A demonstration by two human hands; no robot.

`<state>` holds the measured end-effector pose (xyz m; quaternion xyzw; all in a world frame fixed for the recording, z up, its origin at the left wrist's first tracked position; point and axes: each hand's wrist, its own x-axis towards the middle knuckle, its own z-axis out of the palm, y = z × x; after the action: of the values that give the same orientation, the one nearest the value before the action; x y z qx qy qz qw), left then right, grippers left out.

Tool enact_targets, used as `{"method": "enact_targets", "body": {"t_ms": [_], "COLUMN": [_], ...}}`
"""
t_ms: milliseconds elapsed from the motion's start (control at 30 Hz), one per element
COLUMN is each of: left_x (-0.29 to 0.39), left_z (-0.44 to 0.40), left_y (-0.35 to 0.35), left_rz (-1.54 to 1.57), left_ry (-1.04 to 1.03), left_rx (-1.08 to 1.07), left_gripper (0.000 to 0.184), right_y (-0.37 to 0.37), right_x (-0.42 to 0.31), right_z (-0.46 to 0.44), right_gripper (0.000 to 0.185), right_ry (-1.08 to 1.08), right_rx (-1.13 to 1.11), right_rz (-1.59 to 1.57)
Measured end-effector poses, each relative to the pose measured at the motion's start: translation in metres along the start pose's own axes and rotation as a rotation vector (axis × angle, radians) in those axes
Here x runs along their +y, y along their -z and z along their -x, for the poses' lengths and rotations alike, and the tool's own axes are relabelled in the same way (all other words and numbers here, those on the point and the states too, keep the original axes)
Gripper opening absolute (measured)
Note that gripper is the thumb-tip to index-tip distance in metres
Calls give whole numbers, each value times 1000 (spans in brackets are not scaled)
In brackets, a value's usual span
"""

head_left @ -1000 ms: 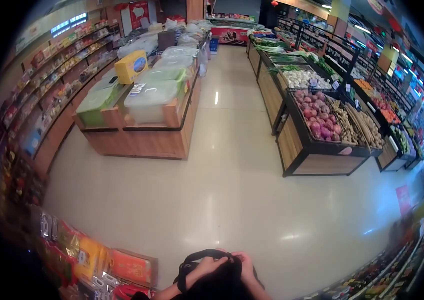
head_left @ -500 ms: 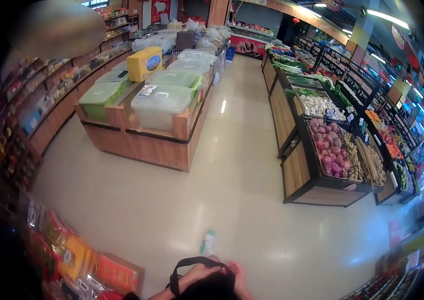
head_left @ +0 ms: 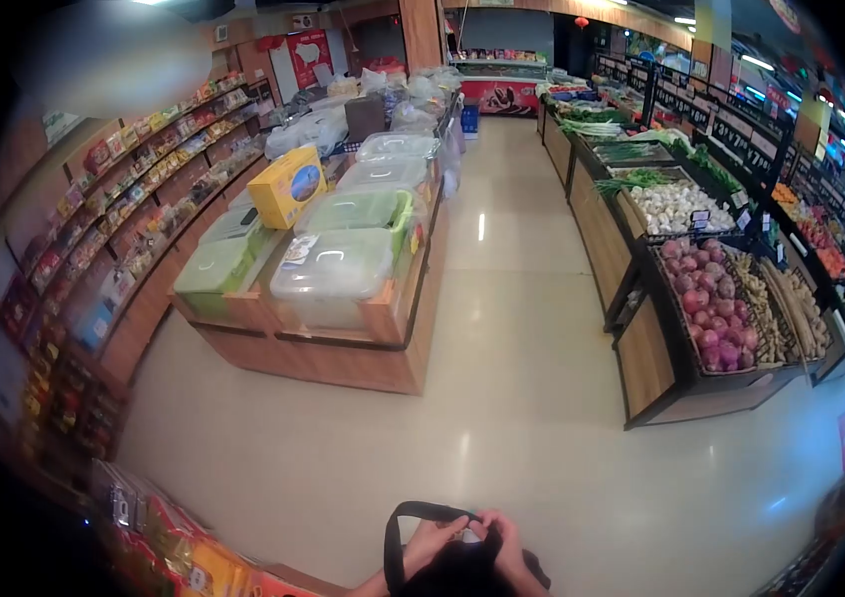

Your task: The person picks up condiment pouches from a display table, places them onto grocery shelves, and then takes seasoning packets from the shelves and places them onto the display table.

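Note:
Both hands are low in the view, close together at the top of a black bag against my body. My left hand has its fingers closed on the bag's edge, inside the loop of a black strap. My right hand pinches the opposite side of the opening. Something small and pale shows between the fingertips, too small to name.
A wooden display stand with plastic bins and a yellow box stands ahead on the left. A vegetable stand with onions is on the right. Shelves line the left wall; packaged goods lie at lower left.
The camera view has shifted, and both stands appear nearer. A foot in a white and green shoe, seen half a second ago, is out of view. Both hands stay at the bag.

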<state>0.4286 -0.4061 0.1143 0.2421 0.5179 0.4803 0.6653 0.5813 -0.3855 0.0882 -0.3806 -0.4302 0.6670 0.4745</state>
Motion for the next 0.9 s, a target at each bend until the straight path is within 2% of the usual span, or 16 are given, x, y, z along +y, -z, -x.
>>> {"method": "enact_targets", "body": {"t_ms": [133, 233, 333, 367, 400, 467, 533, 567, 600, 667, 767, 867, 900], "left_x": [14, 16, 29, 36, 45, 25, -23, 13, 15, 31, 80, 92, 105], "left_z": [-21, -45, -63, -74, -85, -121, -167, -166, -173, -181, -191, -217, -223], "left_y": [0, 14, 24, 28, 46, 110, 198, 207, 229, 280, 319, 366, 370], "left_rz": [-10, -55, 6, 33, -292, -59, 45, 174, -348, -439, -347, -399, -430], "left_ry": [42, 33, 63, 71, -23, 96, 266, 343, 81, 85, 17, -161, -173], "left_rx": [168, 163, 121, 82, 42, -80, 125, 226, 231, 283, 379, 370, 370], "left_gripper": [14, 14, 15, 16, 20, 24, 27, 26, 24, 23, 21, 21, 22], "right_y": [-9, -20, -26, -27, -31, -42, -54, -64, -78, -98, -113, -138, -150], "right_x": [7, -11, -6, -4, -1, 2, 12, 19, 16, 4, 32, 36, 46], "right_z": [-33, -56, -82, -89, -99, -114, -140, -151, -161, -177, -205, -225, -230], "right_gripper": [15, 17, 20, 20, 20, 18, 17, 17, 17, 17, 18, 24, 20], "right_ry": [-102, -184, -158, -236, -307, -305, -346, -235, -260, -316, -152, -285, -171], "right_rx": [47, 60, 56, 75, 95, 134, 176, 205, 219, 251, 189, 140, 176], "right_rz": [-110, -54, -5, -40, -82, -60, -17, 5, 36, 120, 325, 225, 195]}}
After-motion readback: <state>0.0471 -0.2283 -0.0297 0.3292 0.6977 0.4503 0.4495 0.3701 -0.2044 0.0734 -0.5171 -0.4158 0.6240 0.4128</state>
